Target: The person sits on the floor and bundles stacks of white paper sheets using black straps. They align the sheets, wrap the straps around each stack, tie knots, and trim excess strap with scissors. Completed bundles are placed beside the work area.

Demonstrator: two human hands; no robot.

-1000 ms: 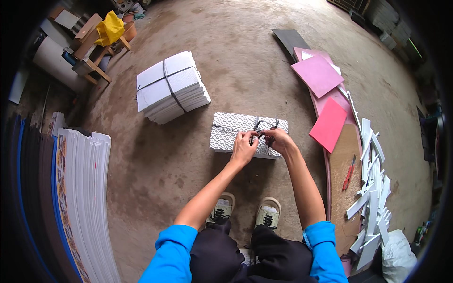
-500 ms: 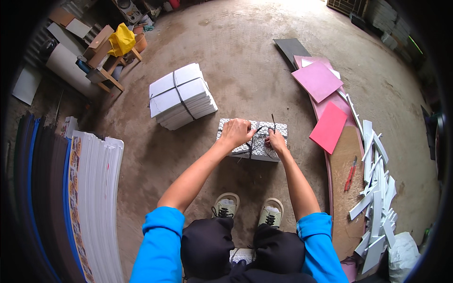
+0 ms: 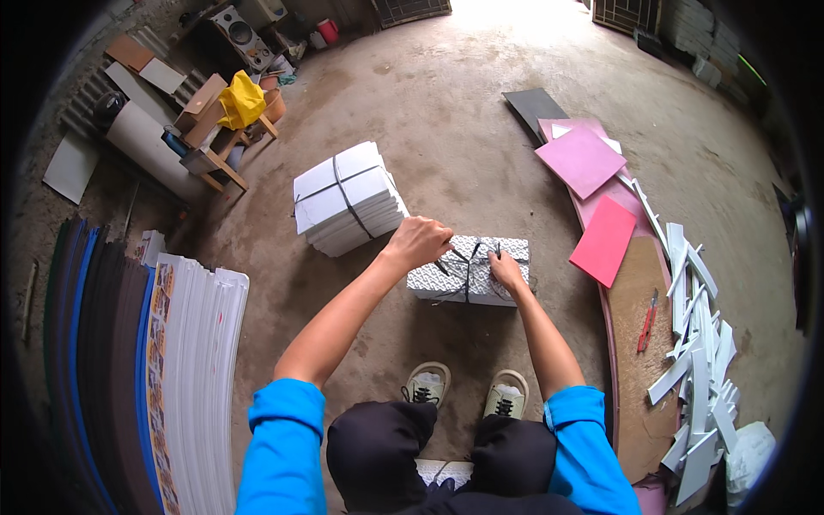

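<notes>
A bundle of white textured sheets (image 3: 489, 294) lies on the floor in front of my shoes, with a black strap (image 3: 469, 279) crossing it. My left hand (image 3: 419, 241) is closed on one end of the strap, raised above the bundle's left side. Over the right half of the bundle, my right hand (image 3: 506, 269) pinches the other end. Between the two hands the strap forms a loose crossing on top. Further off to the left sits another stack of white sheets (image 3: 348, 193), bound crosswise with dark strap.
At right, pink sheets (image 3: 584, 163), a red sheet (image 3: 603, 241) and a red cutter knife (image 3: 648, 322) lie on boards beside white offcuts (image 3: 695, 343). Upright panels (image 3: 202, 369) stand at left. A wooden stool (image 3: 225, 163) with a yellow bag (image 3: 243, 100) is further back.
My left hand has pulled away leftward from the bundle, drawing its strap end out. My right hand remains near the bundle's right side. The view has shifted slightly.
</notes>
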